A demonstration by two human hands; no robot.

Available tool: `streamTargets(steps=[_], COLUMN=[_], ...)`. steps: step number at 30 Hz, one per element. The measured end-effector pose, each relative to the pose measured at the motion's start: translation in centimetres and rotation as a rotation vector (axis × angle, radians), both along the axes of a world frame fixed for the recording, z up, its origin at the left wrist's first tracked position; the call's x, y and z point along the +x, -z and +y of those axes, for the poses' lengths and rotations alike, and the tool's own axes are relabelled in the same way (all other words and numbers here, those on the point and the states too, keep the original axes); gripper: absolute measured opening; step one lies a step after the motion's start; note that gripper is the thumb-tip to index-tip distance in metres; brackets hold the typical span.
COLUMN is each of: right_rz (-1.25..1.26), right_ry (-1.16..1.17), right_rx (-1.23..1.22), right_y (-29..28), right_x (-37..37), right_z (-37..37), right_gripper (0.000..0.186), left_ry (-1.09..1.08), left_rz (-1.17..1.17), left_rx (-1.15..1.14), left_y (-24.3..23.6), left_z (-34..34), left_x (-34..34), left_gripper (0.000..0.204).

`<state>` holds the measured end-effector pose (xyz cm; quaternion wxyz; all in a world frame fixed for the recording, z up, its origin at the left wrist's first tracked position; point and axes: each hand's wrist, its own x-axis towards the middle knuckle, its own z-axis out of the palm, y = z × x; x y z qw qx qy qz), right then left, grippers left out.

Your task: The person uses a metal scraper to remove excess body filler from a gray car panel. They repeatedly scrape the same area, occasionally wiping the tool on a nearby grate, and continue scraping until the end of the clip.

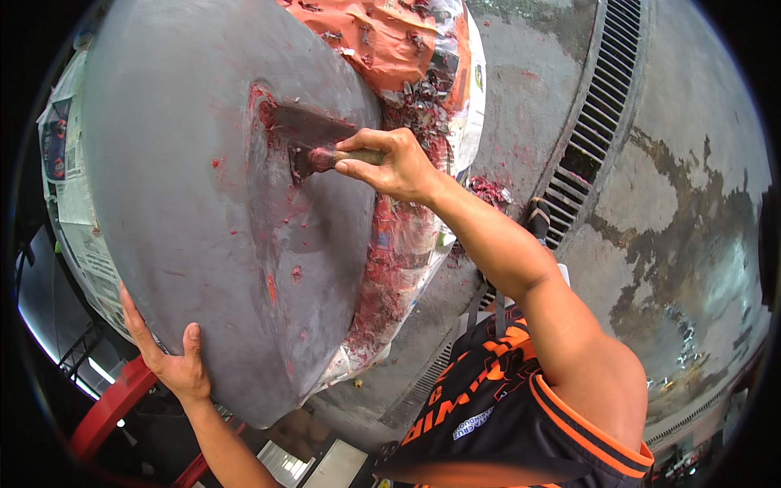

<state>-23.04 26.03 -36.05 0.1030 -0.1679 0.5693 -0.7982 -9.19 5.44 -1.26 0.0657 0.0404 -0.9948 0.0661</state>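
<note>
A large curved grey panel (183, 211) fills the left half of the head view, with a recessed groove and patches of red residue on it. My right hand (394, 167) is closed round the short handle of a paint scraper (313, 126). The scraper's wide blade lies against the panel near the upper end of the groove, and red scrapings cling to its base. Lower left, my left hand (179, 366) presses on the panel's near edge with its fingers spread, holding nothing.
Newspaper masking (77, 211) lines the panel's left side. Orange and white paper (378, 37) covered in scrapings lies on its right. A metal floor drain (598, 106) crosses the stained concrete floor (651, 195). A red bar (114, 407) stands below my left hand.
</note>
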Motion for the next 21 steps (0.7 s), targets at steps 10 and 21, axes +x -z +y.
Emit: streamTargets(steps=[10, 21], right_rz=[-0.126, -0.348], right_ry=[-0.074, 0.119], right_rx=[-0.013, 0.153], right_y=[-0.6, 0.5], right_x=[1.9, 8.6], right_z=[0.5, 8.6], right_gripper=[0.034, 0.051], left_ry=[0.050, 0.060], left_rz=[0.000, 0.051], left_rx=[0.026, -0.049], left_y=[-0.1, 0.3], left_z=[0.1, 0.8], left_x=[-0.2, -0.4], left_gripper=[0.092, 0.088])
